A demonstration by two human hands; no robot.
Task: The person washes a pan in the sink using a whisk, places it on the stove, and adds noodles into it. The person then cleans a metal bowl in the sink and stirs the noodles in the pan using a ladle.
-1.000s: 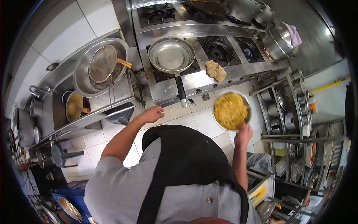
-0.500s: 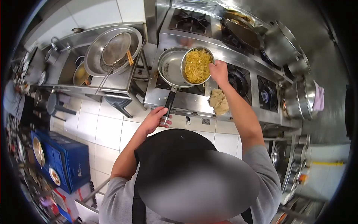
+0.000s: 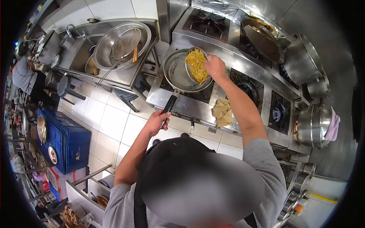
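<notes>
Both hands had fingers closed: left hand [image 3: 155,123] on the handle [image 3: 171,105], right hand [image 3: 216,69] on the bowl [image 3: 189,72] tilted over the pan [image 3: 176,70] at the stove's [image 3: 197,106] front-left corner; hasty tipping could have spilled noodles [image 3: 196,64].

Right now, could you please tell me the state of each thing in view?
Left hand: closed around the pan handle
Right hand: gripping the bowl
Bowl: tilted over the frying pan, yellow strips inside
Frying pan: on the stove
Cloth: crumpled
Far-right burner: lit, blue flame
Strainer: lying over the large basin

Bowl [image 3: 190,73] ovr pan [image 3: 175,74], cloth [image 3: 222,113] R
</notes>
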